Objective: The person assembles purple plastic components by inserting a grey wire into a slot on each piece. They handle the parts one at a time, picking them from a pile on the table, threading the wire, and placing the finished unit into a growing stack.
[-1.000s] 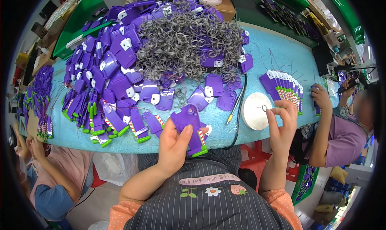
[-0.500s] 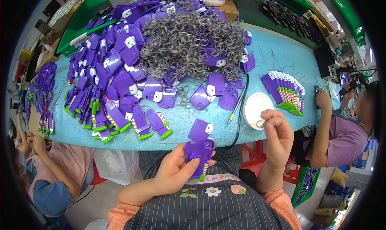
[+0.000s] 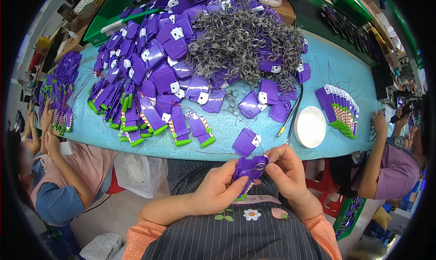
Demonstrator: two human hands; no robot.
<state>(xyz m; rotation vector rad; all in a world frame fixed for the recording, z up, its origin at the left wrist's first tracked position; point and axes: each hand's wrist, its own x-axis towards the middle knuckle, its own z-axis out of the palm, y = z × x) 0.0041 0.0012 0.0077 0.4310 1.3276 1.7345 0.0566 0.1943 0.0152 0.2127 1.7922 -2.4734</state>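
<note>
The white round dish (image 3: pixel 310 143) was standing on the blue table (image 3: pixel 227 135), to the right of my hands; whether its pale bottom had something on it, I could not tell. At the upper left, the green tray (image 3: pixel 94 36) contained purple parts. Lower on the right, the green crate (image 3: pixel 341 228) held more purple pieces, and at my left a clear plastic bag (image 3: pixel 138 176) had something white inside.

My left hand (image 3: pixel 222 187) gripped one purple piece (image 3: pixel 244 163) with the thumb on its face. It was just in front of the near edge. My right hand (image 3: pixel 286 171) had its thumb and finger bent together at the upper corner, beside a small grey ring (image 3: pixel 260 166); what exactly was between these tips, I could not tell.

A large pile of purple parts (image 3: pixel 170 73) and, over it, a heap of grey rings (image 3: pixel 245 39) filled the far side. A black cable (image 3: pixel 298 103) ran down between them and a fan of purple pieces (image 3: pixel 337 112).

One flat purple part (image 3: pixel 245 142) lay directly before my hands, close to the edge. The open room was a blue strip along this edge, on both sides of that part.
</note>
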